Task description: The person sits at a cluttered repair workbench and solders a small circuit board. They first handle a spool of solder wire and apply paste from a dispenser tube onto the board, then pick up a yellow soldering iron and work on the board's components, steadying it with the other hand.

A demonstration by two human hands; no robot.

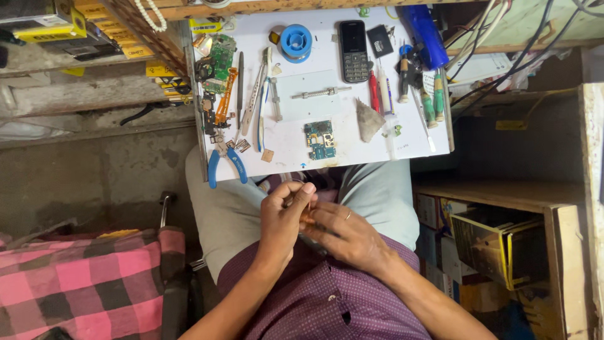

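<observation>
A small white worktable point(296, 141) carries a circuit board point(320, 140), keypad phone point(354, 50), blue-handled pliers point(226, 165) and solder spool point(295, 42).

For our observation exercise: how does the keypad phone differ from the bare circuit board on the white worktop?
The keypad phone is dark, cased and whole, with screen and keys; the circuit board is blue-green, uncased, its components exposed. The phone lies at the far edge, the board near the person. Both lie flat, untouched by either hand.

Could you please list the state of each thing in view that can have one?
Left hand: closed on a small object, over the lap.
Right hand: fingers against the same small object.
Small object: mostly hidden.
Mobile phone: screen dark, face up.
Blue-handled pliers: handles apart.
Circuit board: bare, flat.
Solder spool: flat.
</observation>
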